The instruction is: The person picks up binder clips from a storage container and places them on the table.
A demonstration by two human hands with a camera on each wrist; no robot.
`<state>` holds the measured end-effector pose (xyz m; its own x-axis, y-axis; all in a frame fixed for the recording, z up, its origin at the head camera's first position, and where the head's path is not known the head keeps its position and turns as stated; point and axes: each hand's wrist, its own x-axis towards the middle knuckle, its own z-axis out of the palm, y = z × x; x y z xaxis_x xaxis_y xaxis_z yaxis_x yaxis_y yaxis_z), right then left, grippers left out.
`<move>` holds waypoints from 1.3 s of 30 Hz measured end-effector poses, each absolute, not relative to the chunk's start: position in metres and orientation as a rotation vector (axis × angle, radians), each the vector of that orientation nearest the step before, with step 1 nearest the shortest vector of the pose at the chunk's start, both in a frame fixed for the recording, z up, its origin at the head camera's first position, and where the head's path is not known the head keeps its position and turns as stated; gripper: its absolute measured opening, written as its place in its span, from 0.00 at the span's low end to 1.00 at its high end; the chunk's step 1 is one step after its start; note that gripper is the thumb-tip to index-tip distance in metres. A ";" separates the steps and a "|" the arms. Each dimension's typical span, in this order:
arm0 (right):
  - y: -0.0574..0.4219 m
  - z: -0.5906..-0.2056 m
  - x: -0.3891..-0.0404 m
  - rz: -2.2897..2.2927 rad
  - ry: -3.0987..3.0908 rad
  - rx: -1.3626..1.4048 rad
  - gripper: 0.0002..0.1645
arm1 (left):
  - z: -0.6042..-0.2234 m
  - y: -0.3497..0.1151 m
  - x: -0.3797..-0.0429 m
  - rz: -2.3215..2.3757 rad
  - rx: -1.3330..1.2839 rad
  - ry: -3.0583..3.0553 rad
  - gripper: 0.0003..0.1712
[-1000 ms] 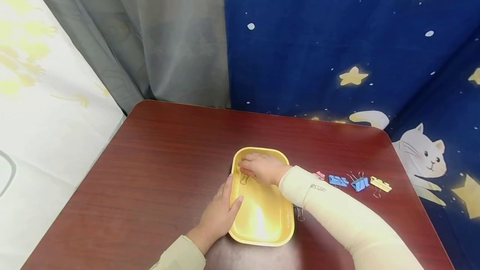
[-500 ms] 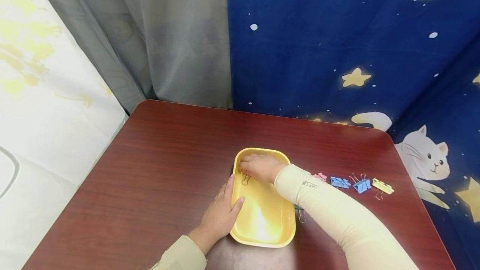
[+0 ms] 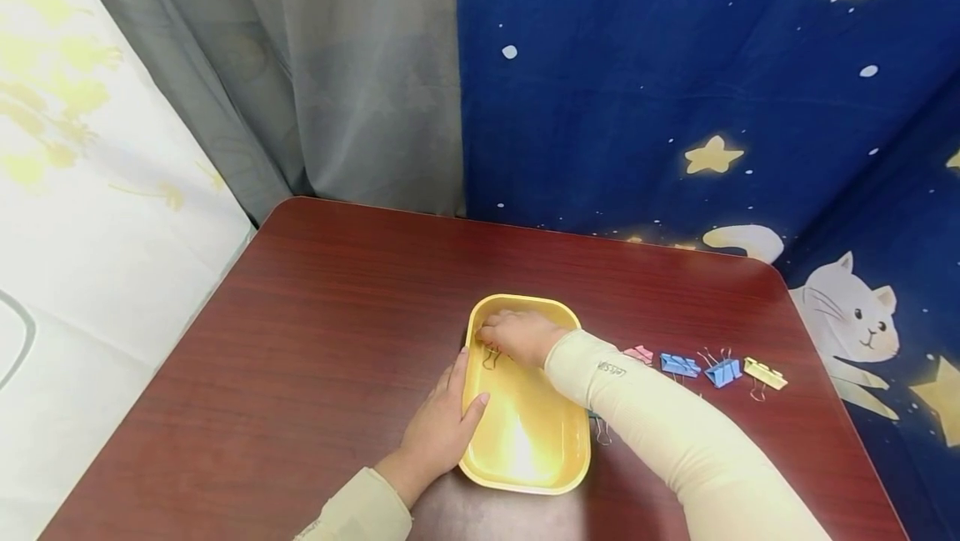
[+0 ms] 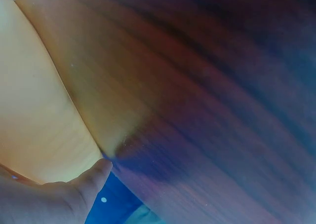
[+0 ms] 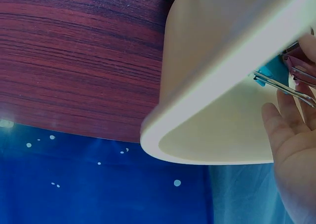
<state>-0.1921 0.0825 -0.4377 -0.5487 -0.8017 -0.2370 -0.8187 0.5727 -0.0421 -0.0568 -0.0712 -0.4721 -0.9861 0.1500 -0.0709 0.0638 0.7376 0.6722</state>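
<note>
A yellow plastic bin stands on the table. My left hand grips its left wall, fingers along the outside and thumb over the rim; in the left wrist view one finger lies against the bin's outer side. Reaching down into the bin's far end, my right hand holds a binder clip, its wire handle showing below the fingers. The right wrist view has a dark red binder clip between thumb and fingers of the right hand, with a blue binder clip close beside it.
Right of the bin lie a pink binder clip, two blue ones, the nearer to the edge here, and a yellow one. A green clip's wire handle pokes out beside the bin. Curtains hang behind the table.
The right forearm has shifted slightly to the left. Both hands keep their places at the bin, and the clips on the table have not moved.
</note>
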 end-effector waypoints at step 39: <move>0.096 -0.417 -0.185 -0.426 2.598 -1.331 0.11 | -0.470 -0.072 -0.056 1.094 0.186 2.809 0.40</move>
